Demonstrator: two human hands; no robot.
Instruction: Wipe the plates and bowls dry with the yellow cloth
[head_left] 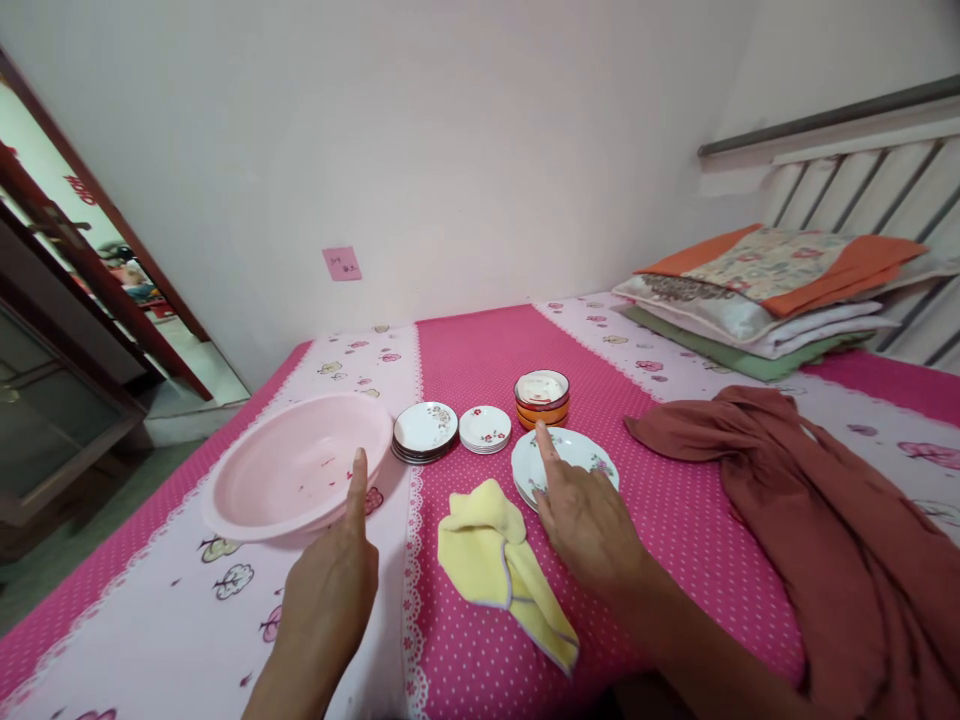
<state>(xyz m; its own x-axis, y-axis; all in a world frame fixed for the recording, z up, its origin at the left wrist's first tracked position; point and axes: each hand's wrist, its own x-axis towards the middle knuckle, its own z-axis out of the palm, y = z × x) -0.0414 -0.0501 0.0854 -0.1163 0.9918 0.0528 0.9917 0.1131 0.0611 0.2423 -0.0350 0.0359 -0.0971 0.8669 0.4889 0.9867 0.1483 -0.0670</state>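
Note:
My left hand [334,573] is raised over the pink and white bedspread with its index finger stretched out and the others curled; no object shows in it. That fingertip overlaps the near right rim of a pink plastic basin [300,400] in view. My right hand [589,520] also points with its index finger and holds nothing visible. It covers part of the stacked floral plates [532,455]; touching cannot be told. Between the hands lies a crumpled yellow cloth [480,560]. Behind it are dark-rimmed plates [425,428], small flowered plates [484,425] and stacked orange bowls [542,395].
A reddish-brown garment [795,500] lies on the right of the bedspread [480,350]. Folded bedding and cushions [780,285] are piled by the railing [877,180]. A pink note [342,263] sticks to the wall, and a doorway [150,270] opens at far left.

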